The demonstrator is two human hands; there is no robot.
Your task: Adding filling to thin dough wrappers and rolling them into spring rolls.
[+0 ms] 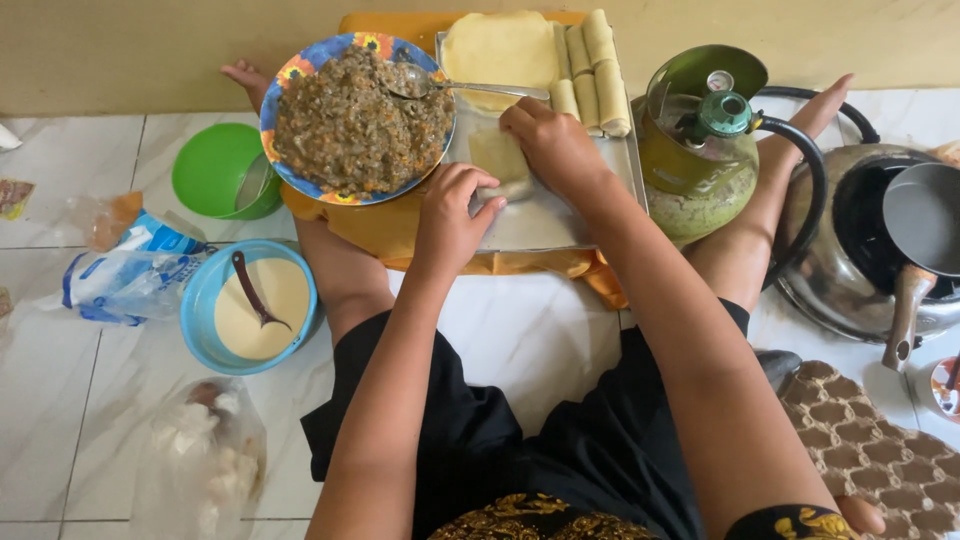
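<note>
My left hand [450, 215] and my right hand [552, 148] both press on a small pale wrapper roll [500, 160] lying on a metal tray [550, 215]. Fingers of both hands curl over the roll. Several finished pale rolls [598, 75] line the tray's far right side, beside a stack of round thin wrappers [500, 48]. A colourful plate [300, 65] heaped with brown minced filling [355, 125] sits left of the tray, a metal spoon [440, 85] resting in it.
A blue bowl of pale batter with a ladle [255, 305] and a green bowl [225, 170] stand at left, near plastic bags [135, 270]. A green gas cylinder [700, 140], stove and dark pan [925, 215] are at right. My legs frame the tray.
</note>
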